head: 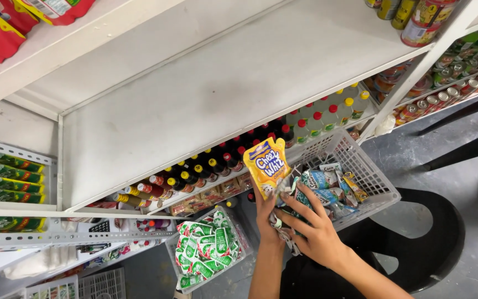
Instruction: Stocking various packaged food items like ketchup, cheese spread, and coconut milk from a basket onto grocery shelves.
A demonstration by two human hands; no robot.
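Yellow pouch (266, 166) stands upright in my left hand (265, 213), fingers closed on its lower edge, just left of the white basket (372, 171); my right hand (313, 230) lies over the sachets (322, 188) at the basket's near rim, fingers spread, gripping nothing I can see; bottles (222, 160) line the shelf (206, 94) behind.

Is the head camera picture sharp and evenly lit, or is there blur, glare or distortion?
Head view: even light, no glare; the white empty shelf board runs tilted; the yellow pouch is sharp, held up by the left hand; the right hand looks crisp.
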